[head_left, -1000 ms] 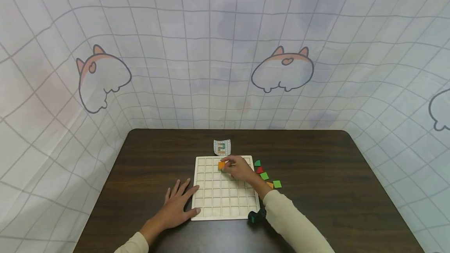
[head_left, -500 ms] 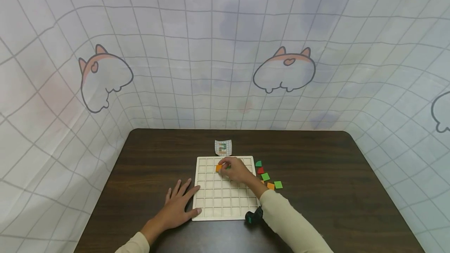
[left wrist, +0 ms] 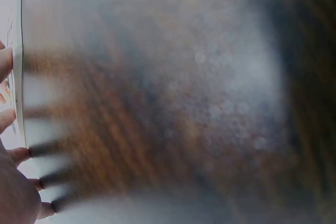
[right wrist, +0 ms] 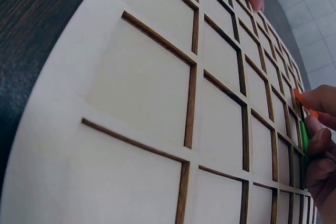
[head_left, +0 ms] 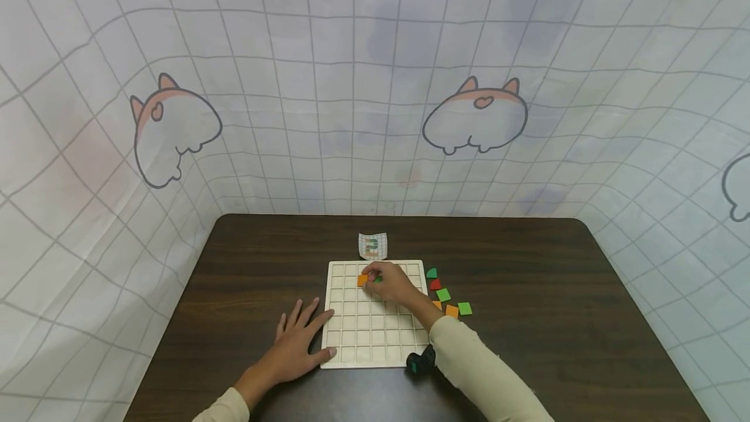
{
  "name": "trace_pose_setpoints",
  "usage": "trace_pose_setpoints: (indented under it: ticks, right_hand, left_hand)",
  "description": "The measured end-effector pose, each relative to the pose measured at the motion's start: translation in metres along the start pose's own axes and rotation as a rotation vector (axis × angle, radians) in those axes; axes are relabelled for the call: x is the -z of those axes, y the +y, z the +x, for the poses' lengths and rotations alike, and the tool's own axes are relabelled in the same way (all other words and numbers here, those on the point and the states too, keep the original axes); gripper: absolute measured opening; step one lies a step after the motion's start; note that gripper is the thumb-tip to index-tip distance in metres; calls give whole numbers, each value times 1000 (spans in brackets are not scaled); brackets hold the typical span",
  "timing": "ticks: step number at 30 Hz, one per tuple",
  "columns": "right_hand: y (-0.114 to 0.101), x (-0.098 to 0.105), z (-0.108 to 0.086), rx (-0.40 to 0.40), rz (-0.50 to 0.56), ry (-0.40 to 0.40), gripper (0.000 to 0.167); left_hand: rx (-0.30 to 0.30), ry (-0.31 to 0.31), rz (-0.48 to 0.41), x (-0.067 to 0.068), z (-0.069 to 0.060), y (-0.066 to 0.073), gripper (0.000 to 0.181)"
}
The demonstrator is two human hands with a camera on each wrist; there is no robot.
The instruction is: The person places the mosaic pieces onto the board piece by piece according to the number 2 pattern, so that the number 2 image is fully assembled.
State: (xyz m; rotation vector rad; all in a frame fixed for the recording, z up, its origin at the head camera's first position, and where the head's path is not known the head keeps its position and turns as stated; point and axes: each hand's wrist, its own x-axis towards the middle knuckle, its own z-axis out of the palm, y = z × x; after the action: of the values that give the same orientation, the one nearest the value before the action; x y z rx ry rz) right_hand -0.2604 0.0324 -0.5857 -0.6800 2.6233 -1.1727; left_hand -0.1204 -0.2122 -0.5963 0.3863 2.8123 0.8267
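Note:
A pale wooden grid board (head_left: 375, 323) lies on the table. My right hand (head_left: 391, 283) is over its upper part, thumb and fingers pinching an orange square tile (head_left: 362, 281). In the right wrist view the orange tile (right wrist: 297, 96) is tilted at the board's far rows. A green tile (right wrist: 304, 137) sits just beside those fingers, partly hidden by them. My left hand (head_left: 294, 347) rests with spread, straight fingers at the board's left edge, thumb and index finger touching the rim. In the left wrist view the left hand (left wrist: 18, 187) shows only in part.
Right of the board lie loose tiles: a green quarter-round one (head_left: 431, 273), a red one (head_left: 435, 284), green squares (head_left: 465, 309) and orange ones (head_left: 452, 311). A small pattern card (head_left: 372, 247) stands behind the board. The black wrist camera (head_left: 420, 363) hangs over the board's lower right corner.
My right hand has shifted slightly left with the orange tile, and the green tile under the hand now shows right of it. My left hand has stayed in place.

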Motion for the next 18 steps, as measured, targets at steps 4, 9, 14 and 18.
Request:
trace_pose_setpoints:
  ticks: [4,9,14,18]
  right_hand:
    - [0,0,0,1,-21,-2,23]
    - [0,1,1,-6,-48,-13,22]
    - [-1,1,1,-17,-76,-17,20]
    - [-3,1,1,-35,-79,-15,20]
  left_hand:
    - [-5,-1,9,-1,0,-1,72]
    - [-11,4,9,-1,1,-2,72]
    - [-10,2,6,-1,1,-2,73]
    - [-9,1,-4,-1,1,-3,73]
